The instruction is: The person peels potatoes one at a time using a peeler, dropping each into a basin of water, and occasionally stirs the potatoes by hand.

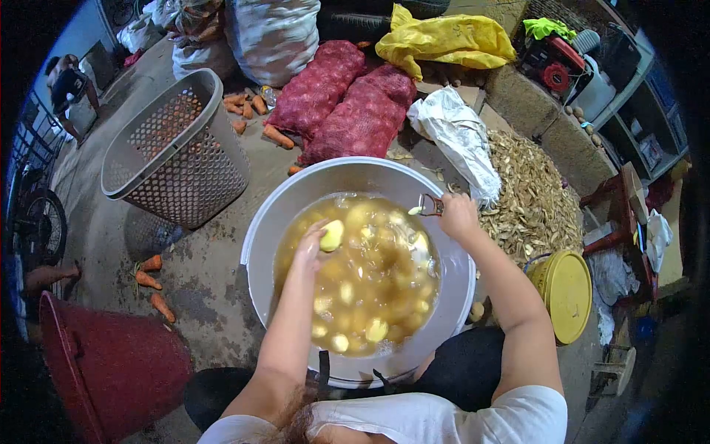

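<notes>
A large pale tub stands between my knees, holding cloudy brown water with several peeled potatoes in it. My left hand is closed around a peeled yellow potato, just over the water at the tub's left side. Above the right rim, my right hand grips a peeler by its handle. The peeler's head points left, and a small pale piece of peel shows at its tip. Peeler and potato are well apart.
A heap of peelings and a yellow lidded bucket stand right. Red mesh sacks lie beyond the tub, near a grey basket of carrots. Loose carrots and a red bucket are left. Another person is far left.
</notes>
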### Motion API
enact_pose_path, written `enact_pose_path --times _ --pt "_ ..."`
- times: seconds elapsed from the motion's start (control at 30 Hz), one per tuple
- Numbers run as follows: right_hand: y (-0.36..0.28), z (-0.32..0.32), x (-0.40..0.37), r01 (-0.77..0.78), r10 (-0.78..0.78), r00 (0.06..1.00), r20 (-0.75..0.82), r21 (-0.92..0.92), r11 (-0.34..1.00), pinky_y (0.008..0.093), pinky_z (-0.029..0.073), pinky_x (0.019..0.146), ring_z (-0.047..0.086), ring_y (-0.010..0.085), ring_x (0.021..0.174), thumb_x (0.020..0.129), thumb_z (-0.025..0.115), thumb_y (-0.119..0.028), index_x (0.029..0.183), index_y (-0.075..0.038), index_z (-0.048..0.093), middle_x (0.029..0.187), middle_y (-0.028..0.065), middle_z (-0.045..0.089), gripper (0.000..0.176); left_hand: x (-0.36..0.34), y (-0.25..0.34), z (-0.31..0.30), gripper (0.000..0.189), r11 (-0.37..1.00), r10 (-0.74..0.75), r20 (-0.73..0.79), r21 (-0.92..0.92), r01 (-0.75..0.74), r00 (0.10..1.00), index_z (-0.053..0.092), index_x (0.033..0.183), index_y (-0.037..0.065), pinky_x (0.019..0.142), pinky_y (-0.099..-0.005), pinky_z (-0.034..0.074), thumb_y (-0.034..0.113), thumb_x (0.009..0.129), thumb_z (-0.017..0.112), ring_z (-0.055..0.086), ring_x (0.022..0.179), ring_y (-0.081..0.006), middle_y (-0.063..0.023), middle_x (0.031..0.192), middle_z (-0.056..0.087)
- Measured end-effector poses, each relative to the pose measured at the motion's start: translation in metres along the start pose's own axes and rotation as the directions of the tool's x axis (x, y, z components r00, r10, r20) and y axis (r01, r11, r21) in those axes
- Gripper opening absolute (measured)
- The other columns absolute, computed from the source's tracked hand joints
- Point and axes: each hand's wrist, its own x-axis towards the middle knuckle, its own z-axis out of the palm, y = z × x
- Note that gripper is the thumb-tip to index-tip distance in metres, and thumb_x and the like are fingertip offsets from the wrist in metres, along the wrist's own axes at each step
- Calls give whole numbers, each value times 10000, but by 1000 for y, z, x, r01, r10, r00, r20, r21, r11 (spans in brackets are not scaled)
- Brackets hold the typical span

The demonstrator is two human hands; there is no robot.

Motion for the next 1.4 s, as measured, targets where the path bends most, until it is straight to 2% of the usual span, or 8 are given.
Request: enact_pose_path --times 0.17,0.4,0.63,0.67,0.87,1.2,1.3,1.4 --pt "4 9 -10 18 1 997 78 -245 969 423 358 833 491 271 998 727 551 -174 947 -74 575 997 139 567 243 22 -74 -76 572 116 366 -203 978 172 908 461 1145 44 781 -340 466 359 712 663 543 988 -265 -188 1131 491" --pt "-27 89 -36 370 -54 879 473 -607 703 413 353 738 499 251 923 755 535 -271 1005 -104 586 970 81 578 305 -20 -134 -19 476 -749 -122 34 652 -114 992 475 1182 103 838 -410 400 308 762 565 509 1031 -285 -129 1178 490" --pt "-64 140 -62 422 -181 507 843 -59 905 439 396 695 570 241 904 738 556 -337 961 -111 648 945 58 631 331 -18 -121 -17 386 -352 -340 19 925 -146 940 477 1164 91 813 -507 412 282 829 462 542 990 -284 -135 1130 520" --pt "-69 108 -59 342 -375 497 783 221 913 423 415 713 583 242 897 739 552 -332 939 -95 651 923 68 637 326 -13 -116 -25 374 238 -381 -8 965 107 925 475 1151 69 733 -459 455 283 847 439 565 924 -290 -141 1080 539" --pt "-49 39 -23 171 -168 693 702 66 983 367 471 720 605 268 861 691 533 -201 910 -47 639 918 131 629 288 -1 -57 -55 369 934 -351 194 -4 358 916 427 1194 112 732 -448 513 317 892 377 550 906 -316 -148 1070 537" --pt "-16 41 1 20 -91 804 588 126 992 366 473 739 600 274 887 716 540 -302 909 -44 636 922 136 628 337 -5 -16 -40 436 977 -129 294 204 70 947 481 1179 121 567 -353 521 314 798 573 603 776 -222 -121 986 600" --pt "-22 32 -4 23 -78 767 637 95 995 365 473 741 603 275 873 717 540 -343 901 -46 637 918 142 628 363 -33 49 -12 307 -256 68 357 909 -329 932 624 958 107 661 -371 483 238 681 632 606 765 -255 -148 861 625" --pt "-23 31 -8 92 -134 783 607 100 991 373 475 733 604 286 853 713 550 -368 898 -56 637 902 140 630 374 -60 152 -43 247 -111 275 218 975 -194 936 626 931 108 738 -391 467 254 767 514 597 807 -297 -136 890 624"
